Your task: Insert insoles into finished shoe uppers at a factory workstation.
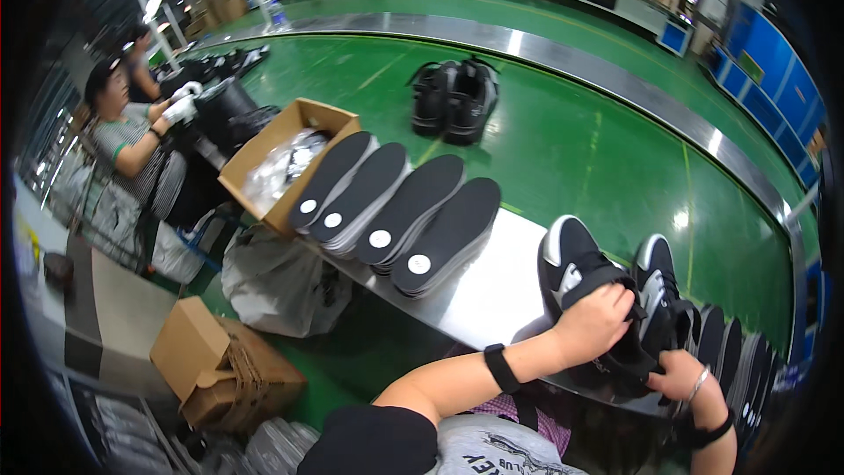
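Note:
A pair of black shoes with white-grey trim stands at the table's right part, toes pointing away from me. My left hand [596, 324] is closed on the tongue and collar area of the left shoe [571, 251]; its fingertips are partly hidden. At the heel end, my right hand [681, 376] has its fingers bent against the dark rear of the shoes; exactly which part it grips is hard to see. The right shoe [655, 286] stands close beside the left one. Stacks of black insoles [413, 211] with white round stickers lie on the metal table [505, 277] to the left.
More insoles [730, 347] stand in a row at the right. An open carton [255, 158] with clear plastic sits at the table's left end. Another black pair [454, 101] rests on the green surface ahead. A brown box [229, 369] lies below left; a co-worker [132, 136] stands at far left.

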Action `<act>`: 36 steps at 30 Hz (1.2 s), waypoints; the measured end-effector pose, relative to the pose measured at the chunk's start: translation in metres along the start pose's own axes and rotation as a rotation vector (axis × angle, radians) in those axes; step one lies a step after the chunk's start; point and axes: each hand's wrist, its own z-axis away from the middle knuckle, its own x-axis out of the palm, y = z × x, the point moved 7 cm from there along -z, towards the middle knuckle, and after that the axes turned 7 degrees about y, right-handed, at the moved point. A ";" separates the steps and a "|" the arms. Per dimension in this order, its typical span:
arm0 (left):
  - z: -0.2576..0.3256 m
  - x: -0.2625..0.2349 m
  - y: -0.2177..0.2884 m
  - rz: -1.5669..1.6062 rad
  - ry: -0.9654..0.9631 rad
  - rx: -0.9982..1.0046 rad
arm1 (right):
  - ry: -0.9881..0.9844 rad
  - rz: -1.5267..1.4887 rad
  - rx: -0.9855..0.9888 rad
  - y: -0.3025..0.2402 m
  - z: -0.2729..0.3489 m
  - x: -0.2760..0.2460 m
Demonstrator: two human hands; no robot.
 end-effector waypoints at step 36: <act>-0.014 0.003 -0.037 0.364 0.118 -0.435 | -0.534 0.354 -0.395 -0.099 -0.024 0.009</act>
